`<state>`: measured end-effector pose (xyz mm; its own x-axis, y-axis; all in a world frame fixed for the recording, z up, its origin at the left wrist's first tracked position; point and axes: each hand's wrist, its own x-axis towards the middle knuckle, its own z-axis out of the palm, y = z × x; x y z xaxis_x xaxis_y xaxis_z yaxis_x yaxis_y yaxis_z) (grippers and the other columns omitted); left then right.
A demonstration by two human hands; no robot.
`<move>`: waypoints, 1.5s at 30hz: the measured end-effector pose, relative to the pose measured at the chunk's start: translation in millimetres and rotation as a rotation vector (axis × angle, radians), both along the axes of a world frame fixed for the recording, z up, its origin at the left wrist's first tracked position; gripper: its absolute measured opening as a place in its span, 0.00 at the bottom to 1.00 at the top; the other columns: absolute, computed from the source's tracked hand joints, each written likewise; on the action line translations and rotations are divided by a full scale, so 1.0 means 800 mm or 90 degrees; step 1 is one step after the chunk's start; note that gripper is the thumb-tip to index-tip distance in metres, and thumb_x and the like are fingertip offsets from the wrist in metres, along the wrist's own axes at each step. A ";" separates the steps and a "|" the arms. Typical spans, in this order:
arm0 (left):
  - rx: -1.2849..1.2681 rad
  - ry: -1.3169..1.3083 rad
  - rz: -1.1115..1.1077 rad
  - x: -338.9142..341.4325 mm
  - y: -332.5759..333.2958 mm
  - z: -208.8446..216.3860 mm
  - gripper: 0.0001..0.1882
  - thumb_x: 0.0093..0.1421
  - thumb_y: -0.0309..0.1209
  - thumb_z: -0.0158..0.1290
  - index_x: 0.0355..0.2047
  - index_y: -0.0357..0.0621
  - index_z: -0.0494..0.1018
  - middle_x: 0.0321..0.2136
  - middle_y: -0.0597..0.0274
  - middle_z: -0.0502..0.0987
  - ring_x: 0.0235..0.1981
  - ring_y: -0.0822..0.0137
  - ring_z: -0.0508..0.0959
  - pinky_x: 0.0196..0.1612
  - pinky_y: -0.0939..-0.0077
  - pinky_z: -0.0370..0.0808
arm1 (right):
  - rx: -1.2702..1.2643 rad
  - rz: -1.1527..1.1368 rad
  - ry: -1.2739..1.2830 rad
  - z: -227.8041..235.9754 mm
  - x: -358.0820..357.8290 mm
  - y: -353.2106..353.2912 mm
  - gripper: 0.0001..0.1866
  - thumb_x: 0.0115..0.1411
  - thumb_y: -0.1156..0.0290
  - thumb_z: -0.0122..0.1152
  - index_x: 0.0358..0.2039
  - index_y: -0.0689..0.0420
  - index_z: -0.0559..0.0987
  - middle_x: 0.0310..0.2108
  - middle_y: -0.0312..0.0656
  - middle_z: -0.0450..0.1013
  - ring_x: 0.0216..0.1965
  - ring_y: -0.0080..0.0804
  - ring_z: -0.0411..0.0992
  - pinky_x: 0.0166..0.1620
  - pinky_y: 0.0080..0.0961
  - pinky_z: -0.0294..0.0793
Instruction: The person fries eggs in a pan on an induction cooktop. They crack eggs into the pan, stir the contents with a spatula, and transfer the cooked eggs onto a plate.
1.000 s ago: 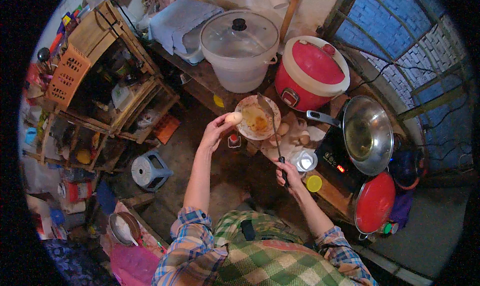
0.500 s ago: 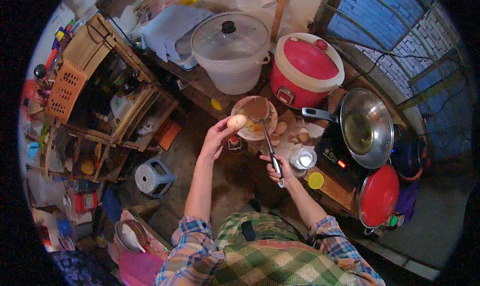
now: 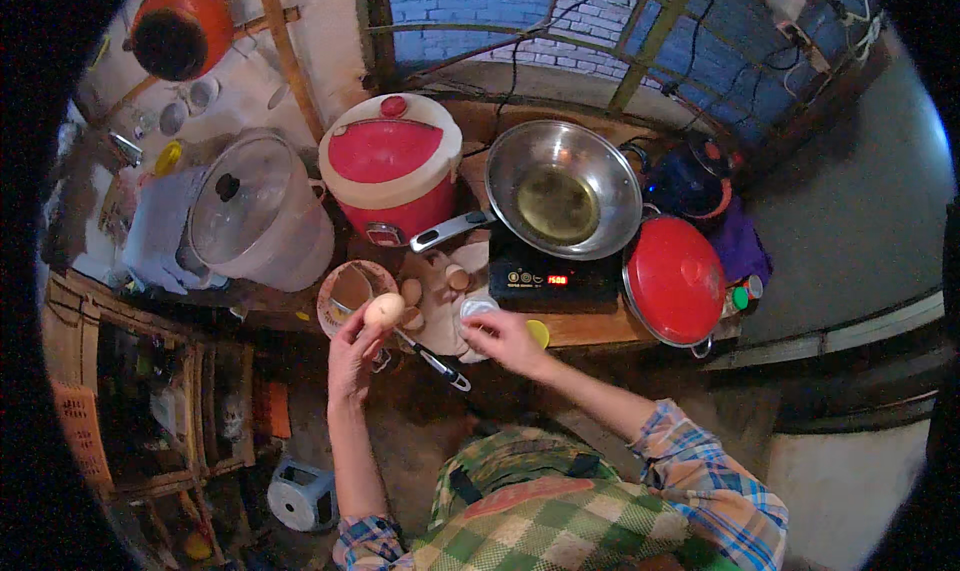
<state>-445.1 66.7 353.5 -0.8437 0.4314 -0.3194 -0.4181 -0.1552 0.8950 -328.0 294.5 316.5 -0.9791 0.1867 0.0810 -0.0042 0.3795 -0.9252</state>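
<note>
My left hand (image 3: 350,356) holds an egg (image 3: 385,310) upright in its fingertips, with a small dark crack on the shell. Just behind the egg is a patterned plate (image 3: 327,311), its contents partly hidden. A turner (image 3: 440,364) rests with its blade in the plate, its black-and-silver handle sticking out over the counter edge. My right hand (image 3: 512,341) is at a small whitish jar (image 3: 477,305), fingers bent and drawn together; whatever is in them is too small to make out. Several eggs (image 3: 411,291) lie beside the plate on a pale cloth.
A steel wok (image 3: 510,176) with yellowish liquid stands on a lit induction cooker (image 3: 595,289). Around it are a red rice cooker (image 3: 385,206), a clear lidded bucket (image 3: 275,236), a red lid (image 3: 675,276) and a yellow cap (image 3: 539,333). A grey stool (image 3: 300,496) stands below.
My right hand has let go of the turner and moved to the jar. The turner now leans in the plate. The egg stays in my left hand, while the view has swung right.
</note>
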 end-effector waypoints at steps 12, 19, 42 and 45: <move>0.103 -0.027 -0.280 -0.017 0.257 0.026 0.25 0.54 0.28 0.58 0.52 0.35 0.66 0.41 0.61 0.75 0.37 0.75 0.75 0.38 0.86 0.71 | -0.194 0.009 -0.228 0.141 -0.045 0.222 0.22 0.54 0.63 0.62 0.47 0.61 0.73 0.37 0.40 0.74 0.32 0.23 0.74 0.36 0.18 0.74; 0.085 -0.013 -0.291 -0.036 0.385 0.004 0.25 0.53 0.27 0.57 0.51 0.34 0.66 0.42 0.59 0.74 0.40 0.72 0.75 0.44 0.83 0.71 | -0.148 0.014 -0.261 0.117 -0.080 0.334 0.20 0.51 0.64 0.65 0.41 0.61 0.76 0.35 0.40 0.75 0.33 0.22 0.73 0.36 0.17 0.74; -0.292 0.311 -0.260 -0.145 0.526 -0.080 0.19 0.48 0.24 0.59 0.43 0.33 0.73 0.28 0.62 0.78 0.26 0.75 0.76 0.28 0.84 0.72 | -0.194 -0.109 -0.272 0.015 -0.185 0.428 0.10 0.46 0.73 0.66 0.29 0.63 0.77 0.24 0.42 0.75 0.22 0.26 0.74 0.24 0.19 0.76; -0.316 0.319 -0.239 -0.147 0.533 -0.084 0.19 0.47 0.24 0.59 0.42 0.34 0.74 0.29 0.60 0.79 0.27 0.74 0.77 0.30 0.82 0.73 | -0.175 -0.140 -0.276 0.008 -0.190 0.427 0.09 0.45 0.74 0.65 0.28 0.63 0.76 0.23 0.42 0.75 0.21 0.26 0.74 0.23 0.19 0.76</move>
<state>-562.8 493.3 286.4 -0.7639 0.6226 -0.1701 0.1068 0.3818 0.9180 -480.1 636.3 323.2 -0.8475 0.3484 -0.4005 0.4505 0.0730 -0.8898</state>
